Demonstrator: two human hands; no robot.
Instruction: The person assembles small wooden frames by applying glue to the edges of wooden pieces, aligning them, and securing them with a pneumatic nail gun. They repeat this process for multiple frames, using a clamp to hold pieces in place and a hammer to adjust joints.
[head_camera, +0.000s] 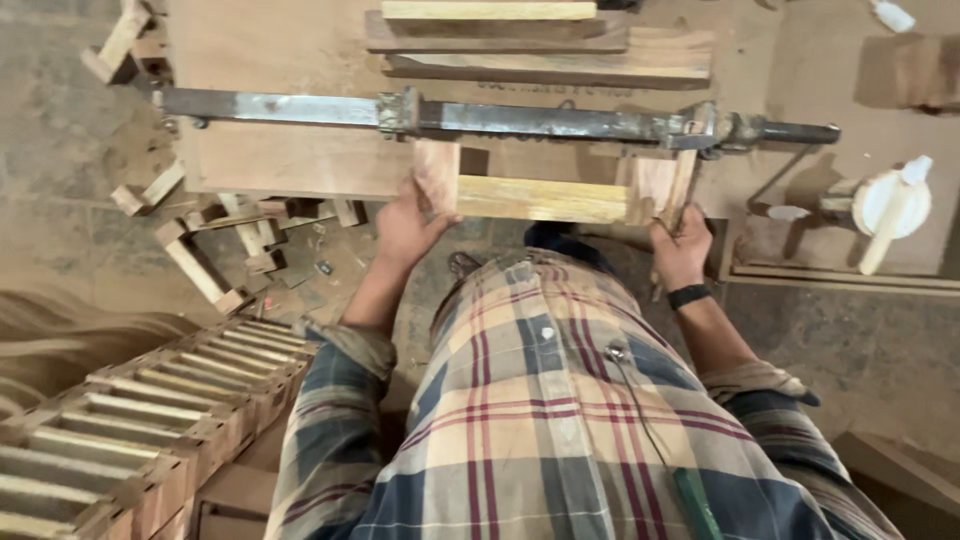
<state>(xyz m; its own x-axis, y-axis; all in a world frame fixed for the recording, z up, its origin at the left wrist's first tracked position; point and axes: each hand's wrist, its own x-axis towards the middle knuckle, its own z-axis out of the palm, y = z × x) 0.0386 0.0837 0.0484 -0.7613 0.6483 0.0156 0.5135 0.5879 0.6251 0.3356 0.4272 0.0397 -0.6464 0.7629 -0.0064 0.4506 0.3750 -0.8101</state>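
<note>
Dusty workshop bench (300, 60); both hands grip wooden frame (545, 198) under clamp (500, 118).

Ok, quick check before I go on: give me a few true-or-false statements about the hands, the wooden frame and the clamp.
1. The left hand grips the left upright of the small wooden frame. True.
2. The right hand rests on the white glue bottle. False: it holds the frame's right upright; the bottle lies apart, to the right.
3. A long metal bar clamp lies across the top of the frame. True.
4. The stack of finished frames sits to the person's right. False: it is at lower left.
</note>
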